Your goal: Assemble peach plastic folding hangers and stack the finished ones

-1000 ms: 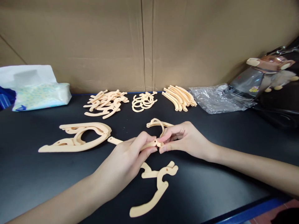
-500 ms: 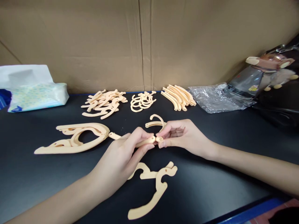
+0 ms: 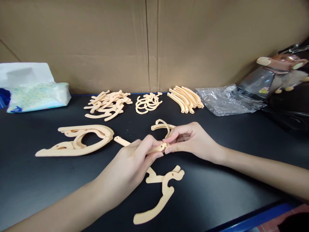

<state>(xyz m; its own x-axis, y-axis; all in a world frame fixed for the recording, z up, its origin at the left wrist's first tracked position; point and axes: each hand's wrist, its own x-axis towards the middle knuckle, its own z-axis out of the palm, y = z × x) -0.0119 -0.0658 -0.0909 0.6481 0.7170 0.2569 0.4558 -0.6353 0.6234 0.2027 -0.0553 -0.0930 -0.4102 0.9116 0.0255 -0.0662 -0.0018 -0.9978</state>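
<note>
My left hand (image 3: pixel 135 161) is closed on a straight, beige plastic hanger arm (image 3: pixel 122 141). One end sticks out to the left, and the holed end shows beyond my fingertips. My right hand (image 3: pixel 193 141) pinches a beige hanger hook (image 3: pixel 164 123), whose curved top rises beside another hanger arm (image 3: pixel 156 127). The arm's holed end touches the hook's base between my fingertips, which partly hide the joint. Below my hands lie loose curved hanger pieces (image 3: pixel 154 209), partly covered by my left hand. A folded hanger (image 3: pixel 72 152) rests on the left.
Along the back of the black table (image 3: pixel 217 199) are a pile of curved hanger pieces (image 3: pixel 108 104), a pile of hooks (image 3: pixel 148 103) and a stack of arms (image 3: pixel 185 99). A tissue pack (image 3: pixel 38 96) stands left. Clear plastic wrap (image 3: pixel 217 101) and a bag (image 3: pixel 258 83) are right.
My left hand has moved slightly right, bringing the arm's holed end against the hook's base, where a narrow gap showed before. My right hand keeps its pinch.
</note>
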